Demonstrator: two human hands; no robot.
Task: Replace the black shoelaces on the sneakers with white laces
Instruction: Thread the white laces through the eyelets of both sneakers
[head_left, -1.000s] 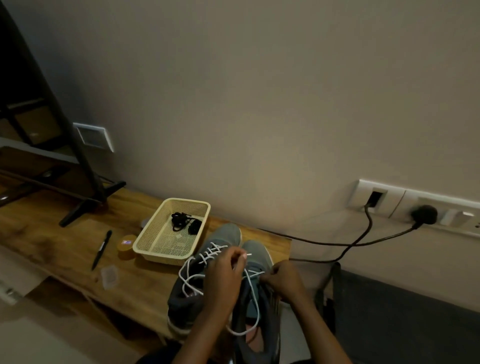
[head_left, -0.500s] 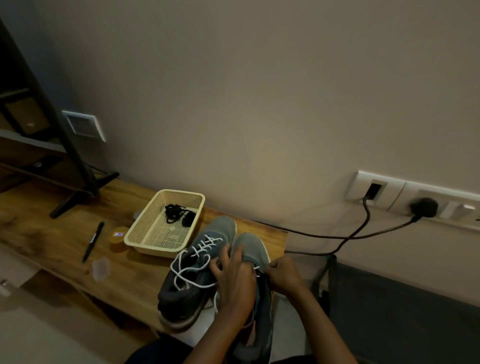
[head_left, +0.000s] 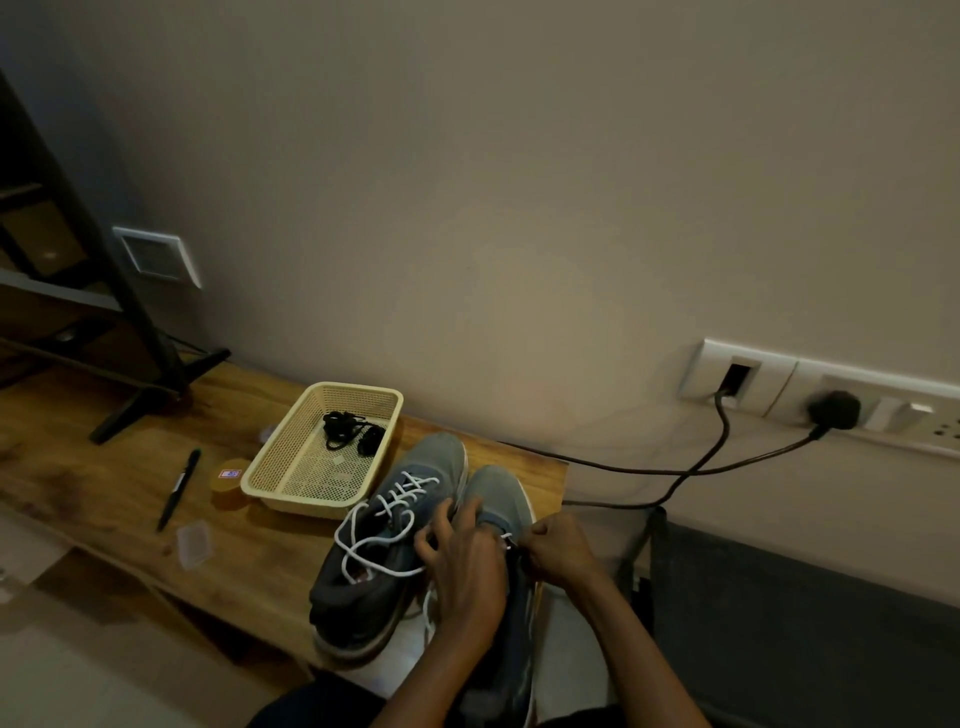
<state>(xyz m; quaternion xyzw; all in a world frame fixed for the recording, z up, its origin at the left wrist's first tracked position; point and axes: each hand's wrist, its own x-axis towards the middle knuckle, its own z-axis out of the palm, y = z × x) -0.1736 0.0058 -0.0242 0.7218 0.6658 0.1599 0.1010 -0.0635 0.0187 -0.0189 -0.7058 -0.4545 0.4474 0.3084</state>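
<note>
Since a second ago the left hand (head_left: 467, 571) has come down: it no longer holds a lace tip up above the shoes, and it now lies over the throat of the second sneaker (head_left: 496, 493). The right hand (head_left: 558, 551) has barely shifted.

Both sneakers stand toe to the wall at the near end of the desk (head_left: 104, 467), side by side and touching. I judge that this keeps the pair within reach of both hands. The laced sneaker (head_left: 384, 551) already carries white crossings over its tongue, and its spare white loops (head_left: 363, 558) lie slack across its collar, so the work seems to be on the second one. The black laces (head_left: 348, 431) lie bundled in the cream basket (head_left: 270, 483) just behind the shoes, out of the way, which suggests the removal is finished.

The left hand's fingers are curled over the second sneaker's upper, apparently steadying it. A white strand runs under that hand, but I cannot tell whether the fingers pinch it. The right hand is closed tight, thumb against fingers, at the sneaker's far edge. A short stretch of white lace (head_left: 506, 538) shows between the two hands, and I judge the right hand is pinching it to draw it through an eyelet.

A pen (head_left: 179, 488) lies on the desk to the left of the basket.
</note>
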